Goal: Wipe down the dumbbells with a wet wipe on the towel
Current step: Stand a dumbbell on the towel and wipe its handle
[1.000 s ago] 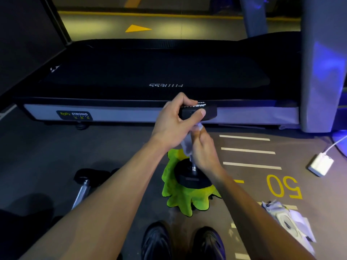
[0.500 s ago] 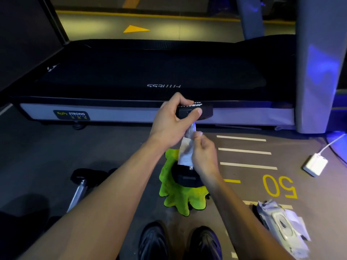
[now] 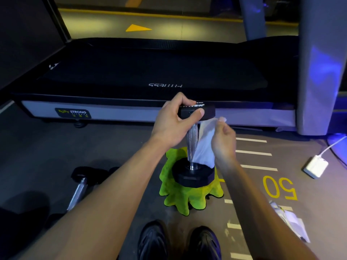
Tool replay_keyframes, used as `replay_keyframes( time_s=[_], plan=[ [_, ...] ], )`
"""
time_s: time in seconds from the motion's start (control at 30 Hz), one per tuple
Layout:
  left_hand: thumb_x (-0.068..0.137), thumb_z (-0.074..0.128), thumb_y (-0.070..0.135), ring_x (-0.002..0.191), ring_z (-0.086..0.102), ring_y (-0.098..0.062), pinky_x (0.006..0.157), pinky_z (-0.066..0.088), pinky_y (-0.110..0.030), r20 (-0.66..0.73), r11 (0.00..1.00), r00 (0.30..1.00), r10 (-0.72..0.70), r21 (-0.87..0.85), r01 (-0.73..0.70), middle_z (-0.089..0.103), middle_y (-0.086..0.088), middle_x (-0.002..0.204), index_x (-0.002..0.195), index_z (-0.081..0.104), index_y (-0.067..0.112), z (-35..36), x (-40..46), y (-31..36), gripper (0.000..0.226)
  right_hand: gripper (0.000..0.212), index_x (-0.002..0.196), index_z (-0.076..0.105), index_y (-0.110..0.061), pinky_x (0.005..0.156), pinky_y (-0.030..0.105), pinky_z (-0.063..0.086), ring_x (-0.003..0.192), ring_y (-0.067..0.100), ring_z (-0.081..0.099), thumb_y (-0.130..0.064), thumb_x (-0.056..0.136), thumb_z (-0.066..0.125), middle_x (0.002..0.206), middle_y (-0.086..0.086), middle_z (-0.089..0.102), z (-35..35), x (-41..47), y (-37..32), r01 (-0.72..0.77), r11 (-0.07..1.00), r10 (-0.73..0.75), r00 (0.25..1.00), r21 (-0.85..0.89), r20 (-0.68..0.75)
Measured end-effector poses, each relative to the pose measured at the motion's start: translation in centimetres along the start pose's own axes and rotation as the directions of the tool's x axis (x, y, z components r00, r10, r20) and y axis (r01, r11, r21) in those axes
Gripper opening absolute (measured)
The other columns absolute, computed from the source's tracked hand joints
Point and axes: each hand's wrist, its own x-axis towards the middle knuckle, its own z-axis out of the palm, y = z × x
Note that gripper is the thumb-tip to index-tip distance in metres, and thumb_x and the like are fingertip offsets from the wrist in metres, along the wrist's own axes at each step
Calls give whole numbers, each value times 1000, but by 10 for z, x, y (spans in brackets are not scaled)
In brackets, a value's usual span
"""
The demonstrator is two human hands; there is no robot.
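Observation:
A black dumbbell (image 3: 191, 141) with a knurled metal handle stands on end on the bright green towel (image 3: 187, 197) on the floor. My left hand (image 3: 173, 121) grips its upper head from the left, thumb across the front. My right hand (image 3: 223, 139) holds a white wet wipe (image 3: 205, 145) just right of the handle; the wipe hangs down onto the lower head. A second dumbbell (image 3: 79, 186) lies on the floor to the left, partly behind my left forearm.
A black treadmill (image 3: 150, 72) spans the floor just behind the dumbbell, with its grey upright at the right. A white charger block (image 3: 315, 167) with cable lies at the right. A wet-wipe pack (image 3: 290, 220) sits at the lower right. My shoes (image 3: 178, 243) are at the bottom.
My right hand has pulled the wipe off the handle and out to the right, baring the metal handle. The wipe now hangs unfolded. My left hand keeps its grip on the upper head.

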Motion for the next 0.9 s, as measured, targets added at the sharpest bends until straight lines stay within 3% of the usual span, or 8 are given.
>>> replay_keyframes(
  time_s=[0.07, 0.17, 0.3, 0.37, 0.47, 0.63, 0.8, 0.9],
  plan=[
    [80, 73, 58, 118, 67, -17, 102, 55, -51, -6, 1000, 1000, 0, -6, 0, 73, 14, 115, 88, 58, 38, 0, 0, 0, 26, 51, 68, 34, -20, 58, 33, 26, 62, 15, 30, -47, 111, 33, 65, -2, 31, -12, 13, -6, -26, 1000, 26, 997, -1, -68],
    [80, 74, 59, 119, 67, -19, 97, 58, -54, 9, 1000, 1000, -14, -19, 15, 72, 14, 116, 86, 57, 42, 1, 0, -1, 24, 47, 78, 52, -16, 70, 33, 41, 74, 21, 47, -48, 109, 39, 74, 2, 49, -18, 26, -11, -118, 987, 129, 986, 107, -102],
    [80, 73, 60, 118, 67, -18, 97, 58, -53, 4, 1000, 1000, -10, -7, 10, 72, 14, 117, 87, 57, 41, 2, 1, 1, 26, 21, 110, 70, -8, 73, 36, 55, 89, 29, 71, -22, 95, 73, 104, 13, 75, -22, 29, -8, -301, 939, 281, 951, 168, 131],
    [80, 72, 60, 118, 67, -16, 99, 57, -50, -2, 1000, 1000, -4, 1, 4, 72, 12, 117, 88, 57, 40, 3, 0, 1, 26, 20, 111, 70, -5, 70, 34, 54, 92, 32, 71, -11, 91, 71, 101, 13, 75, -23, 27, -4, -324, 939, 303, 937, 115, 173],
    [80, 72, 60, 118, 67, -15, 101, 56, -49, -8, 1000, 1000, -5, 14, 5, 72, 11, 118, 88, 57, 40, 2, 0, 1, 26, 22, 106, 70, 0, 71, 35, 51, 88, 31, 69, -19, 97, 65, 93, 11, 73, -16, 23, -6, -319, 942, 297, 938, 103, 180],
    [81, 73, 58, 119, 67, -16, 100, 57, -50, -14, 1000, 1000, -5, 14, 5, 72, 13, 117, 88, 58, 40, 3, 0, 1, 25, 25, 90, 75, -21, 72, 33, 57, 76, 19, 72, -34, 105, 60, 82, 1, 77, -6, 11, -27, -228, 941, 190, 968, 252, 166],
    [81, 72, 59, 119, 66, -16, 101, 55, -49, -29, 1000, 1000, -3, 17, 3, 73, 16, 115, 88, 57, 41, 2, 1, 0, 24, 24, 104, 77, -8, 97, 52, 55, 103, 39, 73, -23, 104, 59, 107, 19, 78, -22, -21, -9, -351, 895, 257, 910, 274, 324],
    [80, 72, 60, 119, 66, -14, 103, 54, -48, -33, 1000, 999, -8, 24, 9, 73, 15, 116, 86, 57, 44, 2, 0, 2, 23, 28, 104, 75, -13, 88, 32, 60, 100, 22, 76, -28, 107, 52, 104, 10, 81, -35, -44, -2, -390, 885, 244, 854, 256, 459]
  ],
)
